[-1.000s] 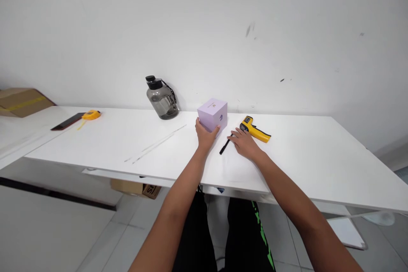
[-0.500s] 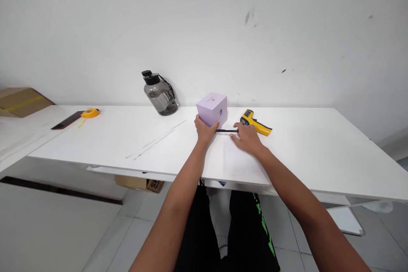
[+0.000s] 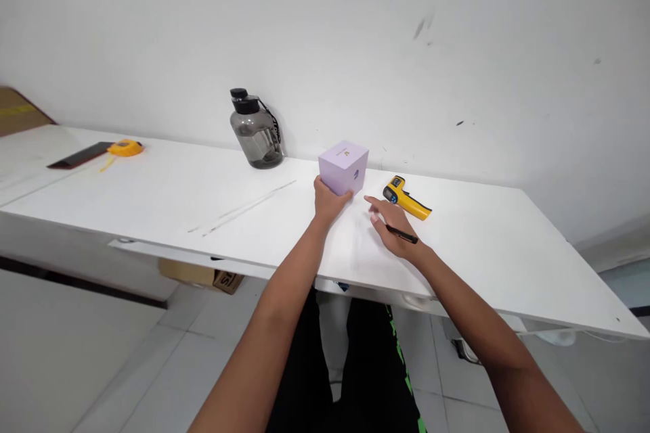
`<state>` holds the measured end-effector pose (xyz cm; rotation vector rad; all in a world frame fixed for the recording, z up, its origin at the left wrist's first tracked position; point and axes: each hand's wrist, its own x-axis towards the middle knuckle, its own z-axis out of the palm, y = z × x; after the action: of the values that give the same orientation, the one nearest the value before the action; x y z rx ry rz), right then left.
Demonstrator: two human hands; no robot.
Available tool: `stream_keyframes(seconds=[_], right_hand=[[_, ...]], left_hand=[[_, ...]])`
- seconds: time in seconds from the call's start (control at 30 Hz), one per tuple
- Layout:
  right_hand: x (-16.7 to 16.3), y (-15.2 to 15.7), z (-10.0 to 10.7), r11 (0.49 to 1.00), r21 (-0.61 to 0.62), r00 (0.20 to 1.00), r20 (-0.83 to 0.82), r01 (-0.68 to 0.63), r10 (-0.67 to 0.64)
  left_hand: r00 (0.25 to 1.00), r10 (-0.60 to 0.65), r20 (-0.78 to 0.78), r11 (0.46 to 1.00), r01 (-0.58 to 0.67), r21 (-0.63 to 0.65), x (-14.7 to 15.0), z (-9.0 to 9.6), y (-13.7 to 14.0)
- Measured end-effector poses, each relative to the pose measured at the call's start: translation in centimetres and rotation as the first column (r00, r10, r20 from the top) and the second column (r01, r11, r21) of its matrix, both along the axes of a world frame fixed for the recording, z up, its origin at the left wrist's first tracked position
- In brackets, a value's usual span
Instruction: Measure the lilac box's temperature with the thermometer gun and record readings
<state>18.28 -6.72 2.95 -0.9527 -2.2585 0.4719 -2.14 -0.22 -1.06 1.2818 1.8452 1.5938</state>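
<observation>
A light purple box stands on the white table. My left hand wraps around its lower front, with the thumb along the near edge. In my right hand, just right of the box, is a slim black pen that lies across the crook of the thumb and slopes back toward the wrist. The lower end of the pen is hidden by the hand. Beyond this hand lies a yellow and black infrared thermometer gun, apart from the fingers.
A grey water bottle with a black lid stands near the wall. At the far left lie a yellow tape measure and a dark flat strip. A cardboard box is at the left edge; another carton shows below the table.
The pen has gone from lying level between both hands to resting across my right hand, which has drawn back slightly. My left hand stays at the box. The view has shifted and tilted.
</observation>
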Motion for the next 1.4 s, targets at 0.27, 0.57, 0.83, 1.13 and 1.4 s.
stream_keyframes(seconds=[0.27, 0.57, 0.83, 1.13, 1.4], right_hand=[[-0.5, -2.1, -3.8, 0.868, -0.496, 0.917, -0.342, 0.010, -0.205], [-0.9, -1.8, -3.0, 0.881, -0.447, 0.959, -0.142, 0.159, -0.245], [-1.1, -2.1, -3.0, 0.875, -0.455, 0.967, -0.098, 0.166, -0.235], [-1.0, -2.2, -2.7, 0.868, -0.472, 0.974, -0.071, 0.156, -0.214], [-1.1, -2.3, -2.9, 0.882, -0.445, 0.970, -0.102, 0.154, -0.221]], left_hand=[[0.999, 0.029, 0.015, 1.000, -0.029, -0.003, 0.7, 1.1, -0.9], [0.999, 0.030, 0.026, 0.999, -0.031, 0.039, 0.8, 0.9, -0.7], [0.999, -0.043, -0.031, 0.998, 0.044, 0.034, 0.7, 0.3, 0.0], [0.998, -0.053, -0.042, 0.993, 0.057, 0.101, 0.8, -0.3, 0.3], [0.991, -0.006, -0.134, 0.969, 0.039, 0.243, 0.7, -0.5, 0.2]])
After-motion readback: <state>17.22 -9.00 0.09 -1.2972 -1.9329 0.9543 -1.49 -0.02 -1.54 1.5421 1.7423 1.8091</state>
